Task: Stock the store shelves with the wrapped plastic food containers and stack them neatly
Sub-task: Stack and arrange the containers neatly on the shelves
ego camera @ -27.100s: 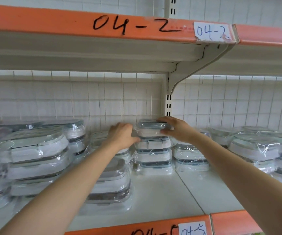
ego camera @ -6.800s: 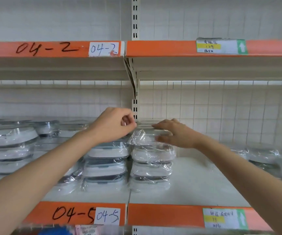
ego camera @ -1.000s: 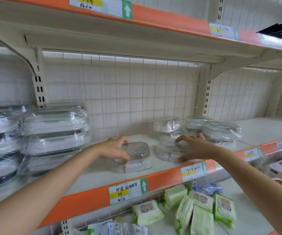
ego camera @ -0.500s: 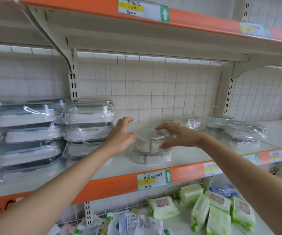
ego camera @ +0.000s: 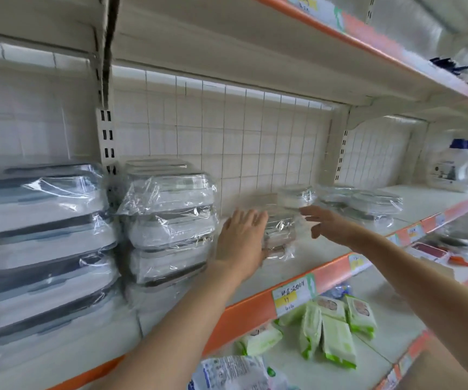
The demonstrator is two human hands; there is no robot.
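Note:
A small stack of wrapped plastic containers (ego camera: 279, 235) stands on the white shelf (ego camera: 311, 249), between my two hands. My left hand (ego camera: 242, 239) lies flat against the stack's left side with straight fingers. My right hand (ego camera: 325, 223) hovers at the stack's upper right, fingers spread and holding nothing. One more wrapped container (ego camera: 294, 196) sits behind the stack. Tall stacks of larger wrapped containers (ego camera: 168, 220) stand to the left, with a wider stack (ego camera: 38, 243) beyond them. The frame is blurred by motion.
Flat wrapped containers (ego camera: 368, 202) lie further right on the same shelf. Blue-capped bottles (ego camera: 463, 164) stand at the far right. Green wet-wipe packs (ego camera: 334, 325) lie on the shelf below. An orange shelf edge with a price tag (ego camera: 294, 294) runs in front.
The view has swung left and closer. My right hand has lifted off the small stack and opened; my left hand stays pressed to its left side.

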